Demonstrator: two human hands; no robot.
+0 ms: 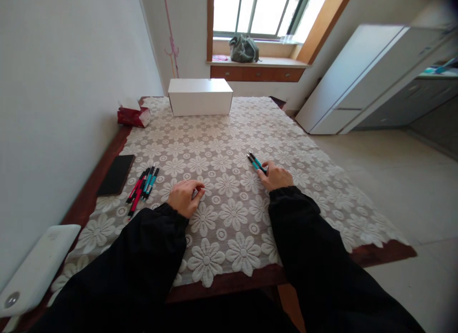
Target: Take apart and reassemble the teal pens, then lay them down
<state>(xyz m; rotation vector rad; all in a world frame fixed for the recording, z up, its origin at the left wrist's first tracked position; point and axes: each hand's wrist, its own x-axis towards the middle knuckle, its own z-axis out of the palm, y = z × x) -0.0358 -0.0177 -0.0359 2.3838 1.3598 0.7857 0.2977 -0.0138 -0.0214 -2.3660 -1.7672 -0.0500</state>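
Note:
Over the middle of the table, my left hand (184, 198) rests with thumb and forefinger a little apart and nothing visible between them. To the right, my right hand (276, 176) has its thumb and fingers closed about the near ends of two teal-and-black pens (255, 161). Those pens lie side by side on or just above the cloth, tips pointing away from me; their near ends are partly hidden by the fingers. Left of my left hand lies a loose bunch of several red-and-black pens (137, 192) and teal-and-black pens (150, 182).
A flowered lace cloth (233, 213) covers the dark red table. Beside the pen bunch is a black notebook-like slab (116, 175). A white box (201, 98) and a red tissue pack (133, 117) stand farther back. At the left wall is a white device (39, 268).

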